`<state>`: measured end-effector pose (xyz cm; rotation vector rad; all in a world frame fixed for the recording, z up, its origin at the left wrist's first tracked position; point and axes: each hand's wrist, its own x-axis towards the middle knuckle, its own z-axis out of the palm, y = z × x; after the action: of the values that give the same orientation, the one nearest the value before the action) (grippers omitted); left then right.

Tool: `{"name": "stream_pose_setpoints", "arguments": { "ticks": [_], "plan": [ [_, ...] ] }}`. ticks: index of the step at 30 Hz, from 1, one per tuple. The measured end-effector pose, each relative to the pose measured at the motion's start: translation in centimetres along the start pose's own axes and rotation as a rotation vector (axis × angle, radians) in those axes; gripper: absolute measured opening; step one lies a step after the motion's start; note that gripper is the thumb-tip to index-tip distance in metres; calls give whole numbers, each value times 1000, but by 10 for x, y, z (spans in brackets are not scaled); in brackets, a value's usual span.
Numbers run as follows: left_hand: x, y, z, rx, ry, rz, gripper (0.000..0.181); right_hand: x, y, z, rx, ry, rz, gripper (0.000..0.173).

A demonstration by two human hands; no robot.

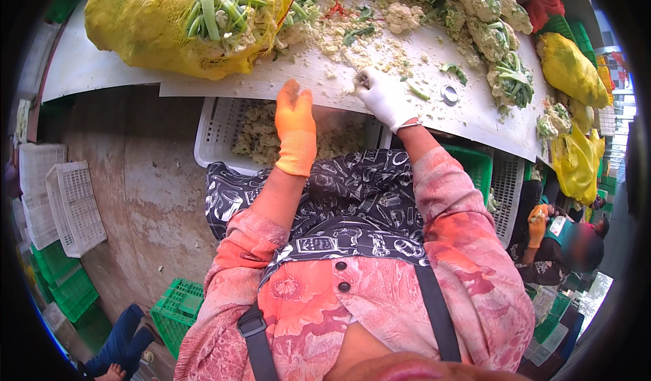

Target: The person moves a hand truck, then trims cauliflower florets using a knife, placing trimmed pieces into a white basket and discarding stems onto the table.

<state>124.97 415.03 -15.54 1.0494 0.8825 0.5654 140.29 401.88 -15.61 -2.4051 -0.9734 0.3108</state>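
My left hand (296, 124), in an orange glove, hangs above the near edge of the white worktable with fingers apart and nothing seen in them. In a white glove, my right hand (384, 98) is closed around what looks like a small knife (350, 62); most of it is hidden in my fist. Just below the table edge, a white plastic crate (217, 144) holds cut cauliflower florets (259, 129). Crumbs and leaf scraps cover the tabletop (325, 83) around my right hand. A single cauliflower piece (402, 15) lies farther back.
A yellow mesh sack (147, 30) of cauliflower fills the table's left side. Cauliflower heads (488, 37) are piled at right, near a round metal ring (449, 95). Green crates (175, 310) and white crates (76, 208) stand on the floor. Another person (554, 248) works at right.
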Motion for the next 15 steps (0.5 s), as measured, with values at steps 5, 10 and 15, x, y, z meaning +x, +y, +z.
{"name": "stream_pose_setpoints", "arguments": {
  "ticks": [5, 10, 15],
  "plan": [
    [7, 19, 5, -11, 111, 209, 48, 10, -30, 6, 270, -316, 72, 35],
    [6, 15, 11, -50, 13, 133, 48, 81, -21, 30, -120, 62, 123, 34],
    [13, 19, 12, -43, 13, 67, 46, 96, -6, 29, -75, 80, 125, 26]
  ]
}}
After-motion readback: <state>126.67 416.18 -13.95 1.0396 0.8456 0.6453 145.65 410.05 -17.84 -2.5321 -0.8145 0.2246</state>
